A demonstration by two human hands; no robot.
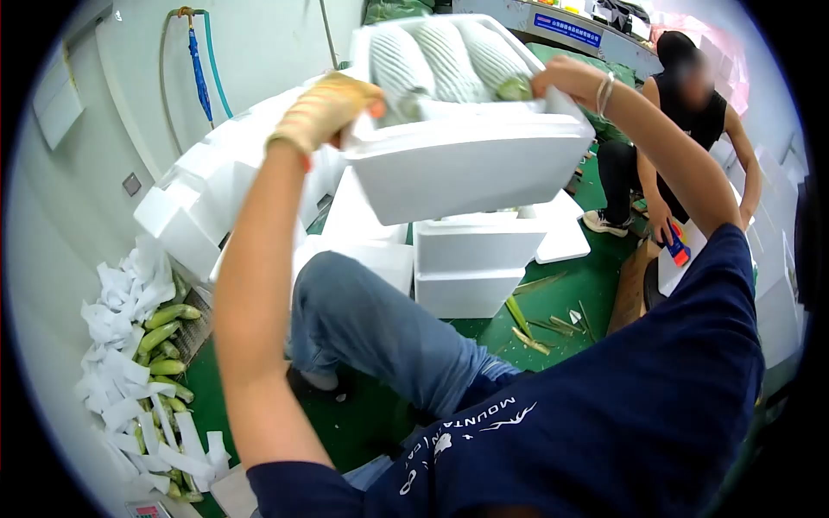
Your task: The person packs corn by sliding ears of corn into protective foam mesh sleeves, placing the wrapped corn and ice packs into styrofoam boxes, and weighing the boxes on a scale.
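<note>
Foam box (471,177) held aloft by both hands, above two stacked boxes (479,250). The far ends of its contents are partly obscured by the rim, and the lower parts lie hidden behind the front wall. The left hand (326,108), in a yellowish glove, is clamped on the left corner; blur makes its individual fingers hard to separate. The right hand (570,79), bare and with a band at the wrist, has its fingers curled over the right rim, gripping it; the undersides of both grips are concealed.

The box is white, smooth-walled and open-topped, tilted so that its interior faces the camera. Inside lie three sleeves (445,60) of pale, ribbed foam net, side by side; a green end protrudes from the rightmost.

Also shown: one blue umbrella (199,78) hanging at the wall; one co-worker (691,112), whose hand (661,220) is at a blue-and-red tool (676,246); one blue sign (567,30), its lettering too small to read. At left, green corn (168,332) lies among white wraps (129,285), overlapping too much to count. A scale (148,510) is cut off by the lower edge.
</note>
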